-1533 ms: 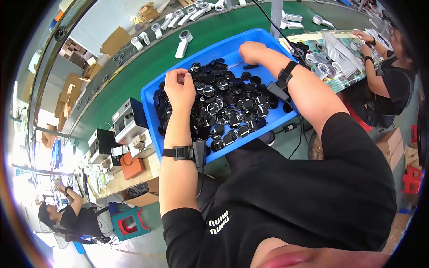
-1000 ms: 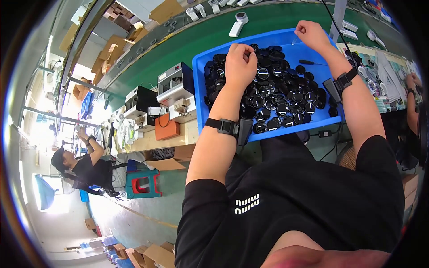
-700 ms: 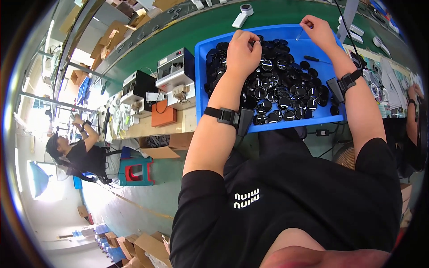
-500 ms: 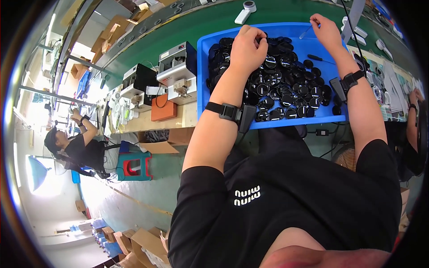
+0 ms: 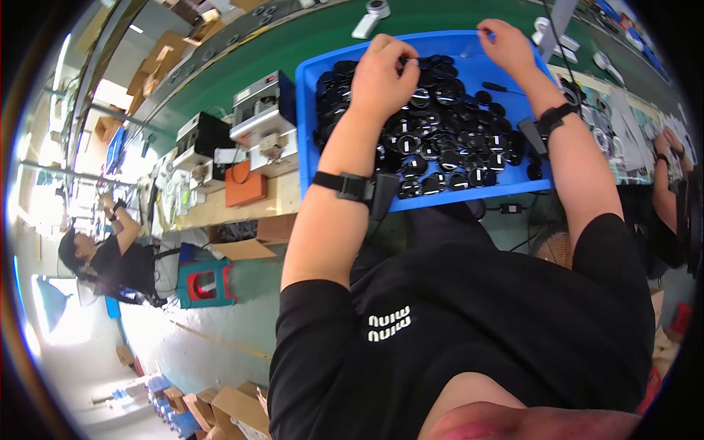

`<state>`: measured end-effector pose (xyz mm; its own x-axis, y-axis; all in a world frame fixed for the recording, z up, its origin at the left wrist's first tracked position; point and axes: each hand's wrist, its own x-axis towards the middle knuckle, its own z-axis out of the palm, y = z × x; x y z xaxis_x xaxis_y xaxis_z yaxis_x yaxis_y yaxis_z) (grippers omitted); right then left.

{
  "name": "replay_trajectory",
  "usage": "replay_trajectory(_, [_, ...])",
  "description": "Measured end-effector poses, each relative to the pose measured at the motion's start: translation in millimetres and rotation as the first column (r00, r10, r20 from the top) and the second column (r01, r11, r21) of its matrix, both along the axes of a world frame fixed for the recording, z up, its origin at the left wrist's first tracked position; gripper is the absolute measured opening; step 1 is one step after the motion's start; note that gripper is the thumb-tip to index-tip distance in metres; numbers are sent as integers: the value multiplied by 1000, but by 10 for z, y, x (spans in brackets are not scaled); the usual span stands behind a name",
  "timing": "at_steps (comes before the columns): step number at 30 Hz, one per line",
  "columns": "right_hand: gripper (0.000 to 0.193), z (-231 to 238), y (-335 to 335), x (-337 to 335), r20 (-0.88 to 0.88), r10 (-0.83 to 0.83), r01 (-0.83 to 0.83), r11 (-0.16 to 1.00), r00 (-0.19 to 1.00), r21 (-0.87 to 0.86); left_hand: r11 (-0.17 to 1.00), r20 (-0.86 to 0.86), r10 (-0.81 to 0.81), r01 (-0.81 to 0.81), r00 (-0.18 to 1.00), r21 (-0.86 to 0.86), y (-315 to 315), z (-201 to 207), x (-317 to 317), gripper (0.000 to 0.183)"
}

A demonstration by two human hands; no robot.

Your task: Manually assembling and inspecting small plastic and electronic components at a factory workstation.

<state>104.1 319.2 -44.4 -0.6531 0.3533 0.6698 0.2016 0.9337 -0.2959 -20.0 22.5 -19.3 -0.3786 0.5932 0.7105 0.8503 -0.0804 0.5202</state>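
Observation:
A blue plastic tray (image 5: 429, 203) holds a heap of shiny black round discs (image 5: 429, 136), several with a pale mark. My left hand (image 5: 385, 79) is over the heap's far left part, fingers curled and thumb against them; whatever is between the fingertips is hidden. Above the tray's far right corner is my right hand (image 5: 507, 48), closed with bent fingers. A faint, thin pale object (image 5: 468, 50) shows beside its fingertips; I cannot tell whether it is held. Below this hand a dark-handled thin tool (image 5: 495, 86) lies inside the tray.
Left of the tray stand two boxy bench machines (image 5: 262, 106) and an orange box (image 5: 244, 183). A white handheld magnifier (image 5: 370, 20) lies beyond the tray on the green surface. One person (image 5: 114, 257) sits far left near a teal stool (image 5: 205, 284); another person's hands (image 5: 669, 143) show at right.
The whole view has shifted, so tray and arms appear farther left and slightly higher. Both hands keep nearly the same pose over the tray.

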Motion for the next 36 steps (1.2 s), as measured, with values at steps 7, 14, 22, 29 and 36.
replay_trajectory(7, [29, 1, -105, 0, 300, -105, 87, 994, 948, 71, 999, -12, 10, -10, 1000, -51, -4, 47, 44, 6])
replay_trajectory(14, [29, -22, -122, -3, 320, -110, 142, 986, 941, -81, 985, 27, 51, -46, 998, -164, -36, 81, 124, 8])
replay_trajectory(22, [26, 218, -167, 66, 551, -156, 244, 966, 820, -89, 981, 11, 48, -45, 999, -187, -4, 66, 145, 8])
replay_trajectory(29, [31, 112, 13, 170, 787, -139, 279, 959, 602, -44, 977, 29, 43, -36, 999, -211, -6, 57, 159, 8])
replay_trajectory(36, [20, 8, -2, -77, 183, 101, -78, 989, 978, -128, 982, 11, -20, 22, 1000, -187, 3, 65, 165, 9])
